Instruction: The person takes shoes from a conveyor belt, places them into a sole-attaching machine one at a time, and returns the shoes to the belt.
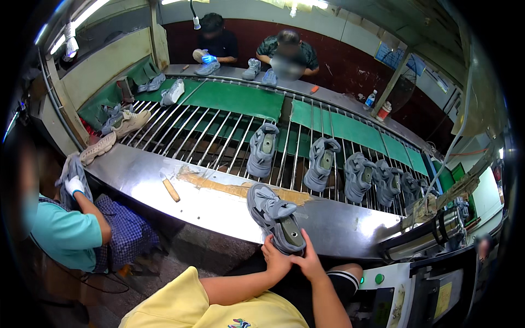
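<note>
Grey shoe (pixel 268 209) over the near edge of the desk (pixel 219 205), toe pointing away, heel held between left hand (pixel 278 261) at its left side and right hand (pixel 310 263) at its right, some fingers concealed by the heel, underside hidden, contact with desk indeterminable.

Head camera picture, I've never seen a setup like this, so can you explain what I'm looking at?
There's no robot, just a person's two bare hands. The one picture comes from a wide fisheye camera on that person's head, looking down, so straight edges look bent. The left hand and right hand hold a gray shoe by its heel end. In front is a metal ledge, with a wooden-handled tool lying on it. Beyond, more gray shoes stand along a bed of metal rods. A co-worker is at the left, and two more people are across the line.
</note>
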Available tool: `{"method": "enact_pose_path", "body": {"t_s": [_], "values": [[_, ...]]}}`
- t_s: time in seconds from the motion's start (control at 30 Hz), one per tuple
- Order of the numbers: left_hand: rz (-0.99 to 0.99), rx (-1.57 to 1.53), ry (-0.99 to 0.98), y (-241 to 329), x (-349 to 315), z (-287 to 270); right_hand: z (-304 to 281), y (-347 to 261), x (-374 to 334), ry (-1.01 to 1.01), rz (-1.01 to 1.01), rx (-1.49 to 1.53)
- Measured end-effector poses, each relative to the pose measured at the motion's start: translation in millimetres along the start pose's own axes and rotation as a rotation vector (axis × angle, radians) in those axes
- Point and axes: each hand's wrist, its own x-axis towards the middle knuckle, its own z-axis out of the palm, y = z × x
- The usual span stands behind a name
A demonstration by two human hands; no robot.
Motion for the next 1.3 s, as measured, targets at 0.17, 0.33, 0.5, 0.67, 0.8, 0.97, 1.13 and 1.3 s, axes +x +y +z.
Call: {"method": "enact_pose_path", "body": {"t_s": [0.17, 0.33, 0.5, 0.67, 0.8, 0.97, 1.13, 1.3], "values": [[0.05, 0.006, 0.104, -3.1, 20.9, -26.7, 16.9, 16.2, 62.4, -0.095, -0.057, -0.311], [0.043, 0.144, 0.286, -12.8, 77.2, -76.4, 77.1, 15.4, 115.2, -0.282, -0.181, -0.326], [0.082, 0.128, 0.372, -17.9, 115.6, -120.4, 92.0, 36.9, 131.6, -0.383, 0.095, 0.004], [0.183, 0.031, 0.331, -32.3, 183.3, -141.1, 21.8, 47.1, 56.5, -0.303, 0.408, 0.182], [0.321, -0.252, 0.105, -25.2, 252.5, -163.6, -73.2, 54.2, -49.8, -0.001, 0.353, 0.68], [0.27, -0.218, -0.058, -0.2, 352.2, -155.6, -149.9, 93.4, -176.3, 0.153, 0.048, 0.879], [0.162, -0.104, -0.084, 10.1, 394.4, -134.3, -141.5, 92.2, -148.7, 0.061, -0.034, 1.054], [0.15, -0.185, -0.162, 2.7, 418.8, -134.9, -132.5, 68.9, -86.5, -0.069, 0.056, 1.001]]}}
